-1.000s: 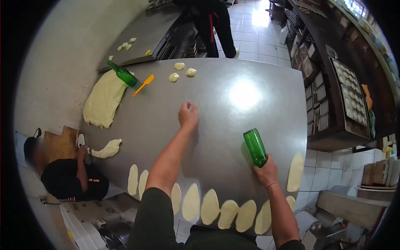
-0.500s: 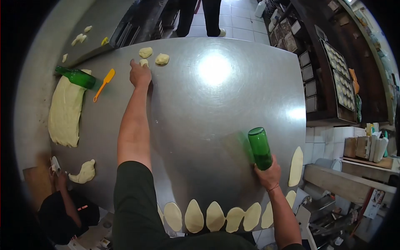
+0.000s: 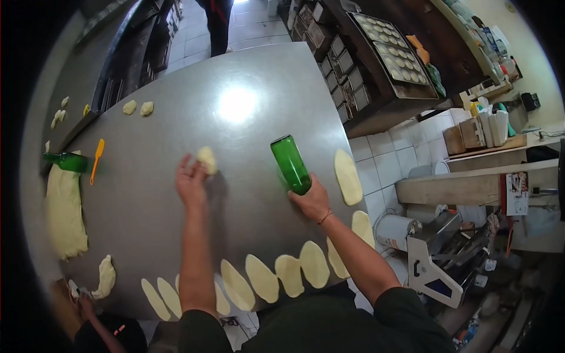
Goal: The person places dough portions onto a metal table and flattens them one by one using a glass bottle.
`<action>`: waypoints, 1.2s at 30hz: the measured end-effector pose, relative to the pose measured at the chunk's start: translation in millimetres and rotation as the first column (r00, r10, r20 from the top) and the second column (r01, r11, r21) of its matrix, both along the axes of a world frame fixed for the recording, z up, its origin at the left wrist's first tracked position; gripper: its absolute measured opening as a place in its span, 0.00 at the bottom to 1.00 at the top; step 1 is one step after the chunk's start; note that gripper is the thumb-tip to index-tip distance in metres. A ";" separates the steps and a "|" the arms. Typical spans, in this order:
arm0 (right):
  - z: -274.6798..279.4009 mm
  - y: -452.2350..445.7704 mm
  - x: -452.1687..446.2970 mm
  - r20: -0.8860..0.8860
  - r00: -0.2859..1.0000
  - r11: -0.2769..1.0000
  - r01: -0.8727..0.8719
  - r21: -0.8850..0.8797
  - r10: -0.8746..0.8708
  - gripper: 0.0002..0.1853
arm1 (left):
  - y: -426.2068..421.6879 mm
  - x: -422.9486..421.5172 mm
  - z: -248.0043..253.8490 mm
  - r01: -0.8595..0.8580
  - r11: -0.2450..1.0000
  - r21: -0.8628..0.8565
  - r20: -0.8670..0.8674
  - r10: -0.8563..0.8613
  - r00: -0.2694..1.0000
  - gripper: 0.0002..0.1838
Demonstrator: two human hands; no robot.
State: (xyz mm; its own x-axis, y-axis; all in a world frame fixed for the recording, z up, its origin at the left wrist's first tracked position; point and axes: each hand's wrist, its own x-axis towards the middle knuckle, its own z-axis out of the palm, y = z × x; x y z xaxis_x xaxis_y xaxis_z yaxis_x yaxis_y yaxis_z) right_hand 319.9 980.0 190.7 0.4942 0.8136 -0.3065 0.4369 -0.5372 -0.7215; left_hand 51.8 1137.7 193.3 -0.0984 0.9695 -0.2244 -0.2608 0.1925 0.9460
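My left hand, slightly blurred, is over the middle of the steel table, with a small dough piece at its fingertips. My right hand is closed around the neck end of a green glass bottle, its base pointing away from me. Flattened dough ovals lie in a row along the near edge, some partly hidden by my left forearm. Another flat oval lies right of the bottle. Two dough lumps sit at the far left of the table.
On the left are a long dough slab, a second green bottle, an orange spatula and a dough strip. A co-worker's hand is at lower left. Another person's legs stand beyond the table. Trays are on the right.
My left hand has come back from the far dough lumps with one piece, leaving two there. The view has swung right, and the right hand still grips the bottle.
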 end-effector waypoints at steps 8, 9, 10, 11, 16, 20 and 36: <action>1.4 -93.9 127.1 -0.374 0.926 0.929 0.179 0.324 -0.048 0.18 | -169.0 217.5 11.1 0.178 0.982 0.069 -0.064 -0.174 0.983 0.27; 0.7 -104.7 151.7 -0.357 0.933 0.930 0.157 0.332 -0.031 0.19 | -179.3 228.6 -6.3 0.173 0.982 0.072 -0.083 -0.166 0.983 0.27; -1.3 -114.4 171.8 -0.341 0.940 0.931 0.140 0.337 -0.018 0.19 | -189.0 237.4 -30.5 0.272 0.956 0.113 -0.405 -0.205 0.891 0.29; 24.4 -121.5 181.6 -0.459 0.885 0.940 0.216 0.265 -0.074 0.18 | -196.5 244.9 -33.2 0.375 0.920 0.115 -0.682 -0.201 0.703 0.31; 27.2 -170.6 236.4 -0.532 0.837 0.938 0.277 0.207 -0.130 0.18 | -221.0 244.4 -14.0 0.347 0.908 0.235 -0.877 0.044 0.479 0.37; 18.3 -169.7 238.6 -0.440 0.891 0.958 0.216 0.190 -0.113 0.17 | -225.2 248.9 -17.9 0.624 0.724 0.294 -0.939 0.099 0.328 0.47; 16.0 -51.3 172.5 0.502 0.508 0.662 -0.726 -0.188 0.700 0.21 | -205.0 213.1 -16.5 0.766 0.642 0.027 -0.990 -0.088 0.109 0.43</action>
State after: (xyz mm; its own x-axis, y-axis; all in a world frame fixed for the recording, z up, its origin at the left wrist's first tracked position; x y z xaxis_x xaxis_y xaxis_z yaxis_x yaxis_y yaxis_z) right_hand 492.4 928.7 206.8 -0.1974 0.9666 -0.1636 0.9465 0.1445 -0.2886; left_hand 264.9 932.7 176.8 0.5899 0.8020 0.0932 0.7182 -0.5740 0.3932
